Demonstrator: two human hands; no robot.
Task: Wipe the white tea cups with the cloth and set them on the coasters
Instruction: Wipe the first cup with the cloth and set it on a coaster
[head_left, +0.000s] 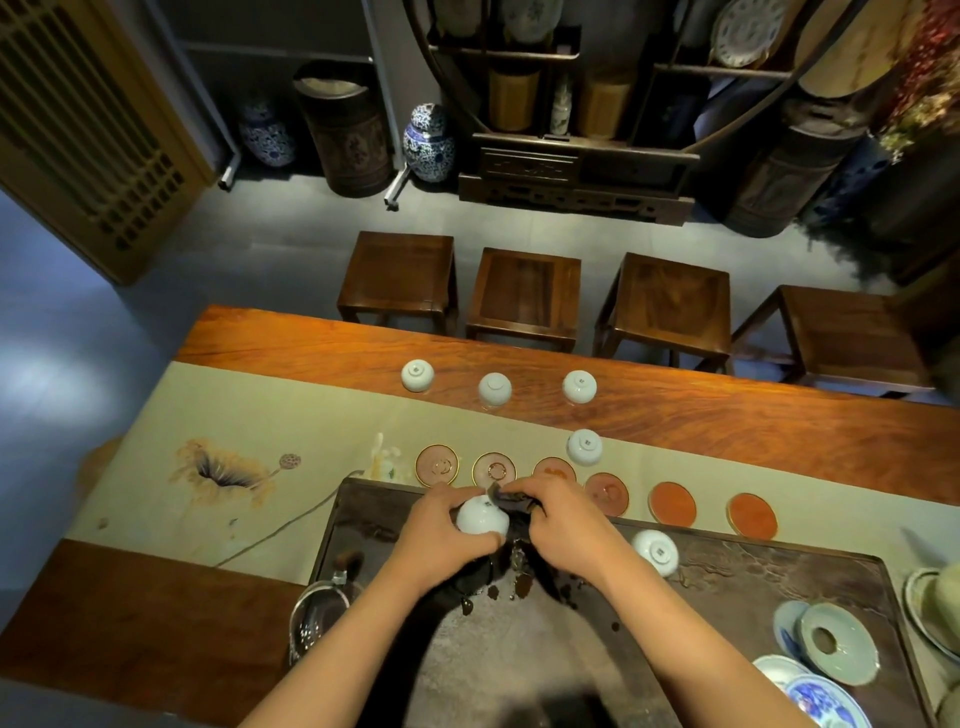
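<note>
My left hand (441, 530) grips a white tea cup (480, 517) turned bottom up, over the dark tea tray (779, 561). Against that cup my right hand (558, 512) presses a dark cloth (511, 501). Several round brown coasters lie in a row on the runner, from the leftmost coaster (437, 464) to the rightmost coaster (751, 515). One upturned cup (584, 447) rests just behind the row. Another upturned cup (655, 552) lies on the tray to the right of my hands. Three upturned cups (417, 375) (494, 389) (578, 386) stand on the far wood.
A beige runner (234, 415) with a lotus print covers the wooden table (779, 426). A glass pitcher (322, 613) sits at the tray's left. Blue-and-white saucers and a lid (836, 642) crowd the right end. Several wooden stools (524, 296) stand beyond the table.
</note>
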